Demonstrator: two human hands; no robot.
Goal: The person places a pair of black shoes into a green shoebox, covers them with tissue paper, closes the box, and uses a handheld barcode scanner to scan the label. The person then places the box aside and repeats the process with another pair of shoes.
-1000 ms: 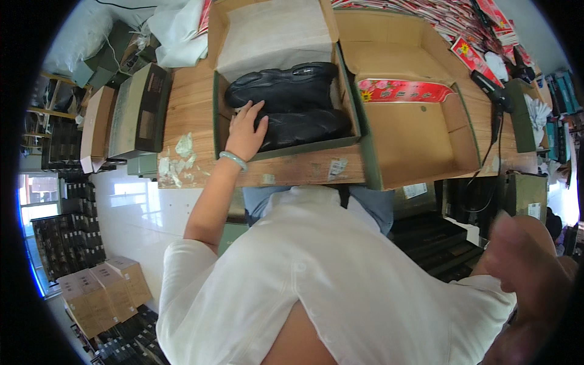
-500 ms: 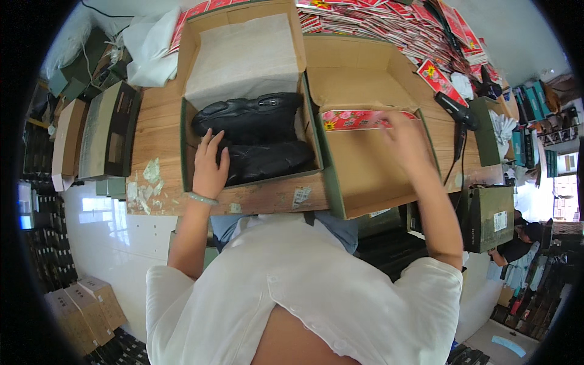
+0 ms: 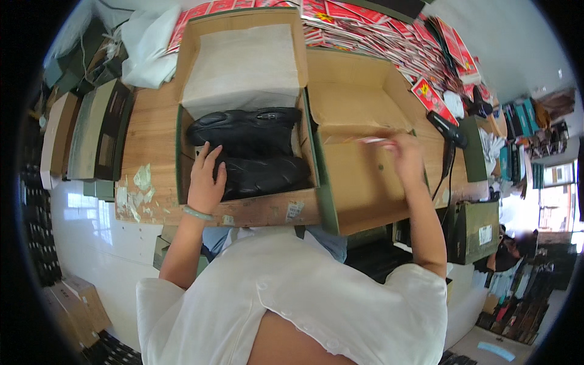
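Observation:
My left hand (image 3: pixel 207 182), fingers spread, rests on the left ends of a pair of black shoes (image 3: pixel 246 135). The shoes lie side by side in an open cardboard shoebox (image 3: pixel 180 152), whose raised lid is lined with pale paper. To the right, a second open shoebox (image 3: pixel 365 188) shows a bare brown bottom. Above its right part, my right hand (image 3: pixel 409 159) pinches a thin red packet (image 3: pixel 380 142), tilted nearly edge-on and blurred by motion. The fingertips of the right hand are partly smeared.
Red printed packets (image 3: pixel 377 42) are heaped along the back of the wooden table (image 3: pixel 152 115). A black hair dryer (image 3: pixel 447 129) with its cord lies right of the second box. More shoeboxes (image 3: pixel 100 131) stand at the left; white plastic wrapping (image 3: pixel 149 45) lies back left.
My right hand has lifted the red packet off the second box's bottom and turned it nearly edge-on. My left hand stays on the shoes. The whole view has shifted slightly.

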